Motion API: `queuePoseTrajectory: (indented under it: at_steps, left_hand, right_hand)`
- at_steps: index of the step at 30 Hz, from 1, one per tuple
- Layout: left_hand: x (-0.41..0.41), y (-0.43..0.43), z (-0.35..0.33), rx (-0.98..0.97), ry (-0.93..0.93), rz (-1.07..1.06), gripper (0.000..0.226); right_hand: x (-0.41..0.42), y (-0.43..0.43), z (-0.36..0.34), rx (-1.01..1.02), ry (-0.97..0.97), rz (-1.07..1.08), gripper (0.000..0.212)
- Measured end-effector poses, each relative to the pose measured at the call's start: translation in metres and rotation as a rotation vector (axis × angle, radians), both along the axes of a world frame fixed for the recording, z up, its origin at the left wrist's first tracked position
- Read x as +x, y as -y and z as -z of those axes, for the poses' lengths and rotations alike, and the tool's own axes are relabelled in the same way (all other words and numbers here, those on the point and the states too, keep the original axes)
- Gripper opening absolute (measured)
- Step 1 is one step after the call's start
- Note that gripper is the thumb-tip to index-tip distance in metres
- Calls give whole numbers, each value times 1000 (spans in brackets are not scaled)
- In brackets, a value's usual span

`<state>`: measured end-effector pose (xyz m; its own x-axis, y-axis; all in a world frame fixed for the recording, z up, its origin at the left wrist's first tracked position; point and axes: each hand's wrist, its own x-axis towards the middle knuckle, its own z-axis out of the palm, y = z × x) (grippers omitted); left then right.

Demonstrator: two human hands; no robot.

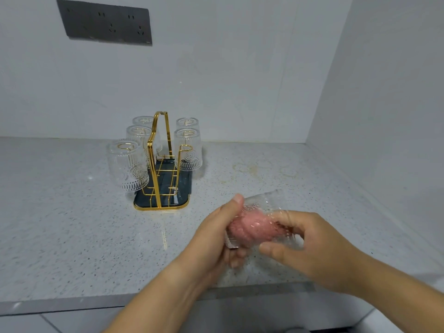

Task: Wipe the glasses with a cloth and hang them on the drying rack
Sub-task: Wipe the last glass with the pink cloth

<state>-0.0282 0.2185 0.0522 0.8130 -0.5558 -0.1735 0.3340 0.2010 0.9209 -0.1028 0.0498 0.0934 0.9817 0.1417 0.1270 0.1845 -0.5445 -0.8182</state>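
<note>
A clear patterned glass (264, 203) is held on its side above the counter's front right part, blurred by motion. My left hand (216, 234) grips it, thumb on top and fingers underneath. A pink cloth (252, 228) sits bunched inside the glass. My right hand (319, 248) holds the cloth; its fingers show through the glass wall and its thumb lies outside. The gold wire drying rack (159, 162) stands on a dark tray (165, 203) to the left, farther back. Several glasses (127, 164) hang upside down on its pegs. One front right peg (185, 150) is bare.
The speckled grey countertop (72, 224) ends in a front edge near my forearms. White walls close in behind and on the right. A dark socket panel (105, 22) sits high on the back wall. Faint ring stains (264, 168) mark the counter right of the rack.
</note>
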Motion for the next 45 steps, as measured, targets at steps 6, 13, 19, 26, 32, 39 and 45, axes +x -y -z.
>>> queuePoseTrajectory:
  at_steps: [6, 13, 19, 26, 32, 39, 45]
  left_hand:
    - [6, -2, 3, -71, -84, -15, 47]
    - [7, -2, 2, -78, -36, -75, 62]
    - [5, 3, 1, -129, -41, -156, 51]
    - [3, 5, 0, -89, 41, -201, 71]
    - [0, 6, -2, -64, 125, -231, 68]
    - [-1, 4, 2, 73, 474, -282, 45]
    - [4, 0, 15, 234, 848, -309, 56]
  right_hand:
    - [5, 9, 1, 207, 104, 155, 12]
    - [7, 5, 12, 540, 172, 353, 21]
    - [-2, -4, 19, 273, 299, 199, 13]
    - [7, -2, 9, 354, 237, 220, 14]
    - [19, -4, 3, 437, 90, 165, 33]
    - [22, -10, 4, 456, -3, 184, 35]
    - [27, -4, -14, 774, -234, 121, 38]
